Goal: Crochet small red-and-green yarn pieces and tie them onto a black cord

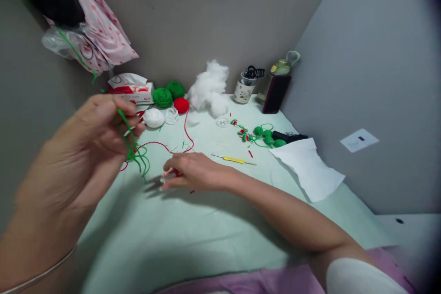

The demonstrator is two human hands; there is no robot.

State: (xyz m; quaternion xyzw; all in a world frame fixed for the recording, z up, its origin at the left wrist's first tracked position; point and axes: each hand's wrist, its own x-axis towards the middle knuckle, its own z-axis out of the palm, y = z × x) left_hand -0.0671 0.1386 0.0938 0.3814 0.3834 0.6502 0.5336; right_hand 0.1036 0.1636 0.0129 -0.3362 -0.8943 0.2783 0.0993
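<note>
Could tangle the green yarn (pixel 131 152) with the red strand (pixel 155 143) on the desk (pixel 206 239), by dangling the loose ends too close; could also lose a strand by pinching too lightly, or knock the yellow crochet hook (pixel 233 160) aside by moving the right hand (pixel 189 172) carelessly. Holding the green yarn raised above the desk in the left hand (pixel 93 147), pinched between thumb and half-curled fingers. Holding the right hand low over the desk, left of the hook, fingers bent and partly apart; cannot tell whether gripping anything, despite some red visible between.
</note>
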